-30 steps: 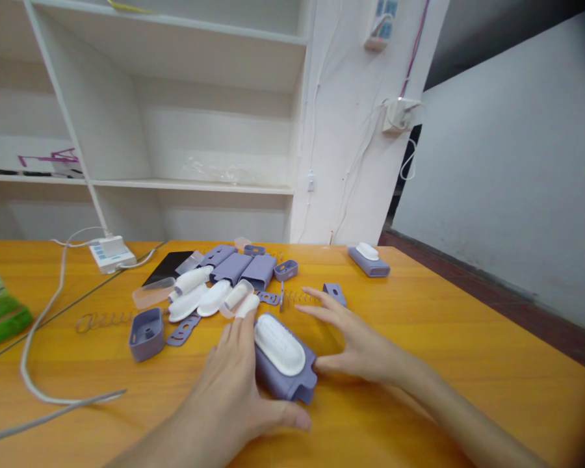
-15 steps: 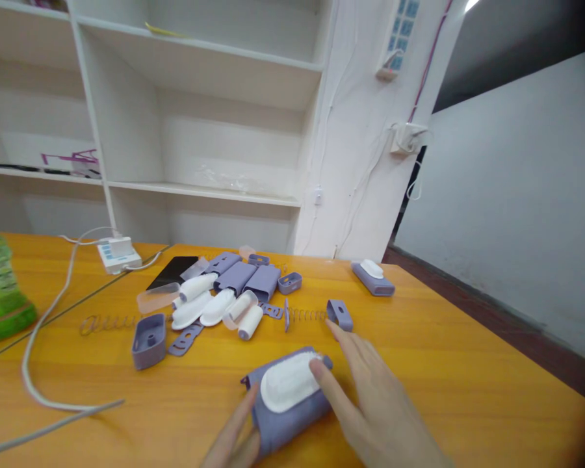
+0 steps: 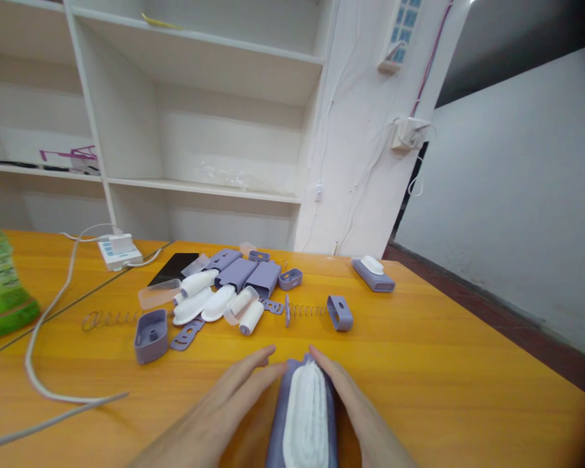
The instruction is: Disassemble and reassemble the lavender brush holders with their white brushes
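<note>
A lavender case (image 3: pixel 277 434) with a fluted white oval pad (image 3: pixel 306 416) on top lies lengthwise before me at the bottom of the head view, its near end cut off by the frame. My left hand (image 3: pixel 219 406) is along its left side, fingertips against the far left edge. On the opposite side my right hand (image 3: pixel 358 406) rests its fingers along the right edge, so the case is held between both hands. Beyond them stand a short lavender end cap (image 3: pixel 340 313) and a thin spring (image 3: pixel 308 312) beside an upright lavender plate (image 3: pixel 287 311).
Lavender sleeves (image 3: pixel 263 279), white ovals (image 3: pixel 218 303), white rollers (image 3: pixel 251 317) and a deep lavender cap (image 3: pixel 151 338) are grouped at centre left. Another padded case (image 3: pixel 373 276) lies at back right. A white cable (image 3: pixel 29 364) and green bag (image 3: pixel 4 292) occupy the left.
The case has turned from slanting sideways to pointing away from me. Both hands have shifted to its two sides; my right fingers have come off the pad and away from the end cap.
</note>
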`<state>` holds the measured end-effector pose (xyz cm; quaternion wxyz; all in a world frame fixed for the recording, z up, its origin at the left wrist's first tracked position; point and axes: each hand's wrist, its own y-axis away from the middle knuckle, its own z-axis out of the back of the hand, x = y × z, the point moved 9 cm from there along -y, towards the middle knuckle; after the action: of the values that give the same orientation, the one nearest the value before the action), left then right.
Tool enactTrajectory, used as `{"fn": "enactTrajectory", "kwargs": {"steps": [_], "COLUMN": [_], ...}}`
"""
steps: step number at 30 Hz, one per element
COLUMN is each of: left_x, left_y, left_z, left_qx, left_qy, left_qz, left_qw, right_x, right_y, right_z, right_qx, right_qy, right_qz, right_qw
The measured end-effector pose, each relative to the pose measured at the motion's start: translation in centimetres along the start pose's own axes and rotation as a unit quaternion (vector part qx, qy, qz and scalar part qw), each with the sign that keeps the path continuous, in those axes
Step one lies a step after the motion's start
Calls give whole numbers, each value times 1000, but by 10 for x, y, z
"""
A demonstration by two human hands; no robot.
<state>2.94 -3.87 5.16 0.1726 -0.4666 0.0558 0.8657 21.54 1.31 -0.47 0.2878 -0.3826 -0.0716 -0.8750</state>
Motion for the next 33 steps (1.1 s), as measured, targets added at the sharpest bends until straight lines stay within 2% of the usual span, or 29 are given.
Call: {"fn": "enactTrajectory", "kwargs": {"steps": [3,10,14,20,25,28,33], "left_x": [-16,-41,-44,-47,-57,-62,-61], "left_y": [-15,-32,-40,-46,-54,-57,-56], "left_z": [-6,-4,-6,-22,-26,-28,-32], "left_qx": [27,111,113,127,128,149,157], "left_qy": [-49,-129,-157,-187,-216,-232,-271], "left_qz": [-60,-89,-105,-137,-140,-135,-121], "left_qw": [997,981,976,964,958,952,942], "right_x": [7,23,19,5,21,33,36], "right_y": [-1,5,8,14,7,3,1], "right_z": [2,15,24,32,34,34,32], "right_qx": [15,41,24,23,47,46,37], "right_qy": [-18,-56,-44,18,31,29,35], "right_qz": [19,40,25,20,61,96,123], "right_qw": [1000,997,998,999,997,994,991]}}
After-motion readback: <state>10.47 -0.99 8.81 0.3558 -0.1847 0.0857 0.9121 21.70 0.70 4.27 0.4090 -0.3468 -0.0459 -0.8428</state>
